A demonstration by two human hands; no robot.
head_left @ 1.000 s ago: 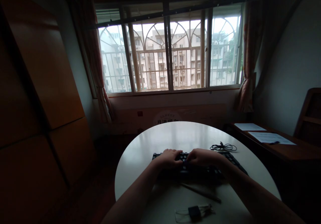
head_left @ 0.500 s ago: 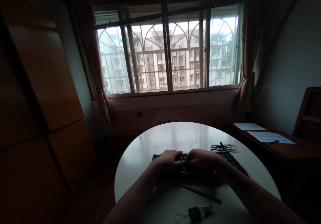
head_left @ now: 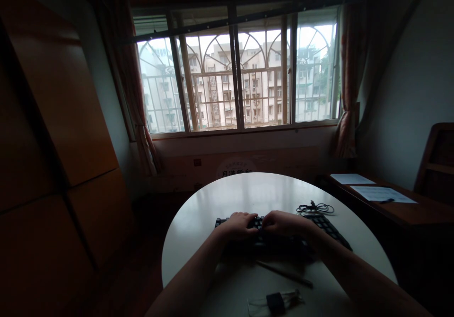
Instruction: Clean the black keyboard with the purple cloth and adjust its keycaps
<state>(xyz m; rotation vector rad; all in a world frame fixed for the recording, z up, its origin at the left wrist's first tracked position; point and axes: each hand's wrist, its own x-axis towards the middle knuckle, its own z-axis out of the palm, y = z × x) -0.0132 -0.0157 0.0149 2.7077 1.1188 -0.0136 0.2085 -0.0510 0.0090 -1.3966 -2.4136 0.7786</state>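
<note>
A black keyboard (head_left: 257, 248) lies on a round white table (head_left: 191, 222), with both hands over its far edge. My left hand (head_left: 241, 223) rests on the keyboard's left part, its fingers stretched over the far keys. Beside it, my right hand (head_left: 282, 222) has its fingers curled and closed at the middle keys; what they hold, if anything, is hidden. The number pad at the right end of the keyboard shows past my right wrist. Nearer to me are a thin dark stick (head_left: 285, 274) and a small dark block with thin wire loops (head_left: 275, 303).
A coiled black cable (head_left: 315, 207) lies behind the keyboard's right end. On the right, a brown wooden table (head_left: 425, 213) bears paper sheets (head_left: 383, 194) and a dark pen-like thing. A wooden cabinet (head_left: 64, 118) stands left, and a barred window (head_left: 237, 71) is ahead.
My right hand's fingers have shifted very slightly over the keys. My left hand and the things on the table look the same.
</note>
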